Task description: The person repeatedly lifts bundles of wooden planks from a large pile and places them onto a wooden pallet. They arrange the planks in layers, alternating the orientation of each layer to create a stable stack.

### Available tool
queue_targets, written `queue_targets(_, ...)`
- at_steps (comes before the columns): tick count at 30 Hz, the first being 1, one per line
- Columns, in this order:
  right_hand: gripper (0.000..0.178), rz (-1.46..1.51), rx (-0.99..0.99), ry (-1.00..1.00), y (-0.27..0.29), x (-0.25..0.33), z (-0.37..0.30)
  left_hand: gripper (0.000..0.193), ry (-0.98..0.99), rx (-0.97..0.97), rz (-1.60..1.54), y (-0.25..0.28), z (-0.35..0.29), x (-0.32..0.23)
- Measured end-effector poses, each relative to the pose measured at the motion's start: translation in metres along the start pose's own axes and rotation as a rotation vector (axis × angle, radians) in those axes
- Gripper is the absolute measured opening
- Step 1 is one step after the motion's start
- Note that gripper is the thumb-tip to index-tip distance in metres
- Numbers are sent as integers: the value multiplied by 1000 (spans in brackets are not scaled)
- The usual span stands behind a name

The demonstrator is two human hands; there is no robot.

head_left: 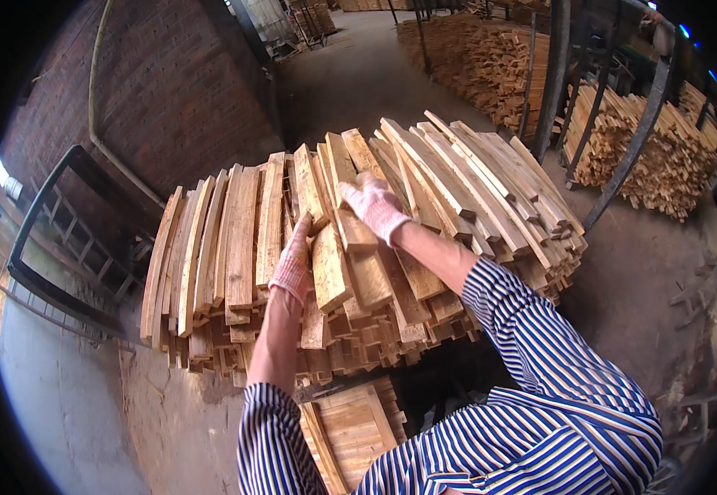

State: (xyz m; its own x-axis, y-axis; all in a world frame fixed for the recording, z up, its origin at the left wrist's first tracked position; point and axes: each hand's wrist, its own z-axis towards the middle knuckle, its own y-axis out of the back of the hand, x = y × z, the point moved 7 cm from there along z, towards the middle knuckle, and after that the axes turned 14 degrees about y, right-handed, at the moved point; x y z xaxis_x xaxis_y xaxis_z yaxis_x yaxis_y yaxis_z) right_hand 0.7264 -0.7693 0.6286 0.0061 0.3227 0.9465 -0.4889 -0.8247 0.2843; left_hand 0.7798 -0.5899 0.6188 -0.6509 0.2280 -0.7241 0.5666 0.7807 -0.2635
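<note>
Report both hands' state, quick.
Left hand: fingers extended, at the near end of a plank; grip cannot be told.
Right hand: over the stacked boards, thumb spread; grip cannot be told.

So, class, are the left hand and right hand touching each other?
Apart. The head view shows wood in the gap between left hand and right hand.

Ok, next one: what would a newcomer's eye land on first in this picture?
Most likely the broad stack of pale planks filling the middle of the view, its top boards side by side. Next, the pinkish-gloved hands on it: the left hand near the boards' closer ends, the right hand farther out. The boldly striped sleeve at lower right also stands out.
</note>
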Motion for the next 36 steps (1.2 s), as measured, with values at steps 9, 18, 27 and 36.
queue_targets(9, 102, -290, 64, -271, -53, -7, -10, 54, 26, -40, -188, 39, 82, 52)
queue_targets(18, 92, 0, 121, -273, -68, 37, -185, 67, 72, -19, -139, 65, -84, 121)
queue_targets(27, 46, 943, 82, -328, -109, 3, -292, 48, 114, -87, 35, 91, -173, 229)
queue_targets(36, 44, 764, 364, 89, -203, -112, -381, 74, 105, -106, 529, 122, -313, 370)
